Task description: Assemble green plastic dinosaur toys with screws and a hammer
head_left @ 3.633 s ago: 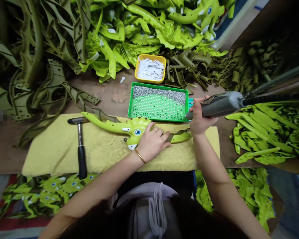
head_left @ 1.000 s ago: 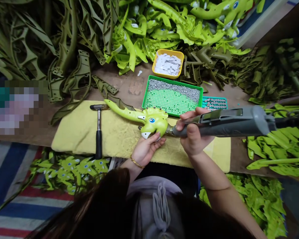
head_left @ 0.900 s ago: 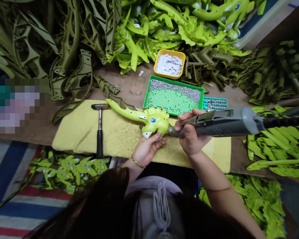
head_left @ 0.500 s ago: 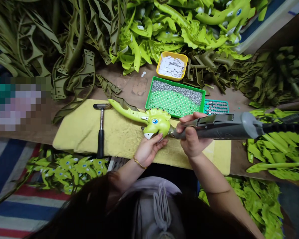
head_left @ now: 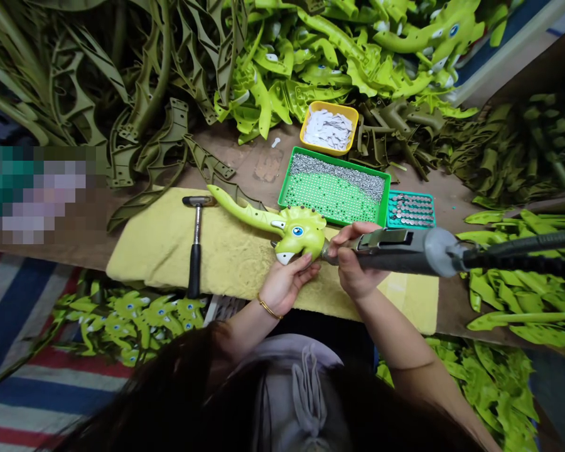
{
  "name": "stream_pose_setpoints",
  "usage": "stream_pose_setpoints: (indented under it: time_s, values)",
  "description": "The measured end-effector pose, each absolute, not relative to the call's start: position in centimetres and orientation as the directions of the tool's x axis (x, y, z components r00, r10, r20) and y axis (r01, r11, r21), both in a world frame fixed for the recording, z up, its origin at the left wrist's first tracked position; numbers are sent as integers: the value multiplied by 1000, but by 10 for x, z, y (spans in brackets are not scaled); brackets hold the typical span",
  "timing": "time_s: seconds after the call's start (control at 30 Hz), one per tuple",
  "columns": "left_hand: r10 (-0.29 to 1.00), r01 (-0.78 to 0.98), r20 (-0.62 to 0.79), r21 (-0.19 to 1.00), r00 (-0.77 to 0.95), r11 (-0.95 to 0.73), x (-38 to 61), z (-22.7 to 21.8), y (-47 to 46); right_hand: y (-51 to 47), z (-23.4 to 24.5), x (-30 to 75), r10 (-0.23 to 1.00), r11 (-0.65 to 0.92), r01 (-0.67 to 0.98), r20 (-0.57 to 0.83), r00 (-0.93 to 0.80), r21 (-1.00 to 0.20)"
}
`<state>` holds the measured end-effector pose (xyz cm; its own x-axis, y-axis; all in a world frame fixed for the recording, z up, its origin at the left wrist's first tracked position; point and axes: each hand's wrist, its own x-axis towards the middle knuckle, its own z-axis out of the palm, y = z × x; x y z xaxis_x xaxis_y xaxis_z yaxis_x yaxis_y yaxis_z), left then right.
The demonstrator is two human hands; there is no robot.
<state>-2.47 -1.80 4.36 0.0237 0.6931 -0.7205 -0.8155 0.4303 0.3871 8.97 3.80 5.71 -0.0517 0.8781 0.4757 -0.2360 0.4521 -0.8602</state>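
The left hand (head_left: 292, 287) is cupping a lime-green plastic dinosaur head (head_left: 301, 235) steady, while the right hand (head_left: 353, 270) is firmly gripping a grey corded power tool (head_left: 395, 252), its tip against the head.

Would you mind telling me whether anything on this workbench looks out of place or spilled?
One thing stands out: a small white piece lies alone on the brown bench top, just left of the yellow tray. It looks like a stray from the white pieces in that tray.
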Motion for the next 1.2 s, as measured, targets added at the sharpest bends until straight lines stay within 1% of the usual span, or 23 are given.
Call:
stream_pose_setpoints:
  time_s: [0.13,0.23,0.27,0.33,0.37,0.43,0.5,0.57,0.7,0.97,1.07,1.2]
  values:
    - [685,-827,-729,378,12,417,-21,46,-18,33,50,88,873,462,-230,485,-53,-856]
    - [704,-817,-710,415,-16,400,-18,47,-22,29,53,89,871,469,-226,489,-41,-854]
    - [712,-796,-702,437,-10,419,-19,46,-24,29,57,90,872,468,-220,488,-40,-856]
    - [721,-702,-692,495,37,512,-26,46,-29,37,67,95,875,470,-202,483,-22,-859]
    - [720,-629,-692,532,63,566,-32,46,-31,44,74,98,873,483,-191,488,23,-855]
    - [718,-483,-693,607,66,631,-48,46,-35,66,83,105,840,536,-161,503,203,-829]
    - [735,-394,-678,673,6,625,-64,47,-35,92,84,110,772,575,-109,493,402,-811]
    - [748,-356,-662,707,-33,610,-75,48,-32,114,76,112,744,552,-61,458,487,-831]
    - [753,-339,-658,713,-22,614,-79,48,-23,131,52,111,788,447,27,408,460,-894]
    - [743,-390,-668,692,-30,607,-76,43,-16,127,39,109,826,397,88,398,400,-914]
    - [750,-391,-661,695,-18,603,-78,41,-15,128,45,110,832,408,71,403,382,-910]
    - [766,-416,-642,706,-35,573,-69,38,-17,115,71,113,802,495,-14,450,393,-869]
